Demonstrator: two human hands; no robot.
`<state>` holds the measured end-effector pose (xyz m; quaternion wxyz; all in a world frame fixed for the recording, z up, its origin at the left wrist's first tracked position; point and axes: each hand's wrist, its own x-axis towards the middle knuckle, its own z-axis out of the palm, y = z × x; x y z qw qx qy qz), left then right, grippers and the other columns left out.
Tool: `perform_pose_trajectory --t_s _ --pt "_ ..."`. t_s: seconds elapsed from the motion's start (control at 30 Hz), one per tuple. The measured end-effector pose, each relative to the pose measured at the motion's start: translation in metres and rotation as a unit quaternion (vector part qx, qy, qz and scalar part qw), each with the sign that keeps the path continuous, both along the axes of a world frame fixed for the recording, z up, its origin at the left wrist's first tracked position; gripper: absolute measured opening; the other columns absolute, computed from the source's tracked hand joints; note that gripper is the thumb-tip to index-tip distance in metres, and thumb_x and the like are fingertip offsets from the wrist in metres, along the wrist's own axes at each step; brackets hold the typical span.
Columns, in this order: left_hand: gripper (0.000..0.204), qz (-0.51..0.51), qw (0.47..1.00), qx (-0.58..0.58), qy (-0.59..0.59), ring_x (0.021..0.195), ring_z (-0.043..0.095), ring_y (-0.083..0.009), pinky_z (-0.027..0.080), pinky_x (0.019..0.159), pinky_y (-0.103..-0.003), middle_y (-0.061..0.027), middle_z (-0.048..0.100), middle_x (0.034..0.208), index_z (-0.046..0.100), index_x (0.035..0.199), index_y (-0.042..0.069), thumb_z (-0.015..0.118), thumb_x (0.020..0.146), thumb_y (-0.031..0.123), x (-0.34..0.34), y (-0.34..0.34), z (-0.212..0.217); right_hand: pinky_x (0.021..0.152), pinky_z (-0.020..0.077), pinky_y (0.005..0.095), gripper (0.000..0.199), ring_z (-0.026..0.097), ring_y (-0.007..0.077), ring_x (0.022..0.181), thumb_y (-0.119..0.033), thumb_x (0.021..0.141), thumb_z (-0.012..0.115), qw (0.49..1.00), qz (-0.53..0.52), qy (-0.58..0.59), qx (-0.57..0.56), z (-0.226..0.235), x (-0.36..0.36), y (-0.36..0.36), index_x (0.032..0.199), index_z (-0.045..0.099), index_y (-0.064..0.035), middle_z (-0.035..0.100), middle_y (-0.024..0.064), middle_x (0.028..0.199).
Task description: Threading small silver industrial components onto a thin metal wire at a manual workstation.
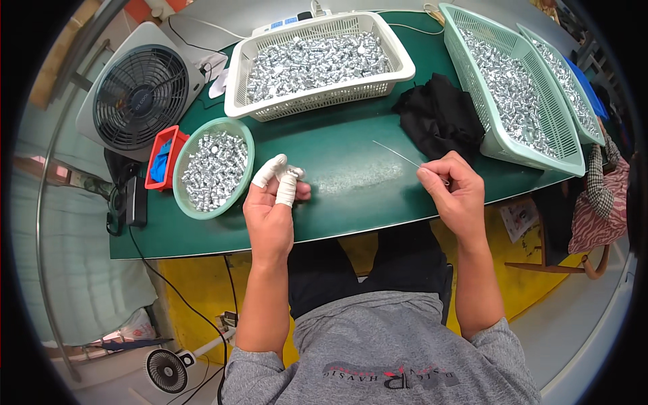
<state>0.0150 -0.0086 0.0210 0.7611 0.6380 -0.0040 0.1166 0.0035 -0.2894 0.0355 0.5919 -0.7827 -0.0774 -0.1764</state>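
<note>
My left hand point(271, 206), with white wrappings on the thumb and fingers, is closed over the table beside the round bowl. A small silver metal part point(297, 173) shows at its fingertips, partly covered by them. In a pinch, my right hand point(453, 192) grips a thin straight metal pick point(398, 154) that points up and left. The pick's tip is apart from the part in my left hand. Left of my left hand, a pale green round bowl point(181, 177) holds many small silver metal parts.
A white basket point(324, 102) of silver parts stands at the back. Two pale green baskets point(533, 160) point(594, 139) of such parts are at the right, near a black cloth point(440, 116). A red bin point(156, 183) and a box fan point(142, 94) stand left on the green table point(337, 145).
</note>
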Motion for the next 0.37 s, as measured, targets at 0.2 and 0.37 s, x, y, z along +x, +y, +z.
perform_pose_trajectory --t_s 0.2,0.37 --pt "0.025 -0.178 0.943 -0.274 0.062 0.086 0.063 -0.0186 0.054 0.078 -0.034 -0.0094 0.066 0.108 0.061 0.127 0.005 0.059 0.103 0.013 -0.002 -0.001 -0.015 0.058 0.034 0.0219 0.003 0.044 0.0054 0.065 0.0 0.088 0.073 1.0 -0.013 -0.002 -0.019 -0.017 0.001 0.008 0.086 0.071 0.0004 0.053 -0.0016 0.077" --pt "0.028 -0.214 0.921 -0.317 0.08 0.093 0.062 -0.0204 0.053 0.084 -0.037 -0.009 0.065 0.111 0.059 0.13 0.008 0.061 0.103 0.016 0.001 0.002 -0.021 0.057 0.0348 0.0216 0.004 0.045 0.0061 0.064 -0.002 0.09 0.073 0.999 -0.018 0.004 -0.043 -0.016 0.0 0.009 0.086 0.071 -0.0011 0.053 -0.0017 0.076"
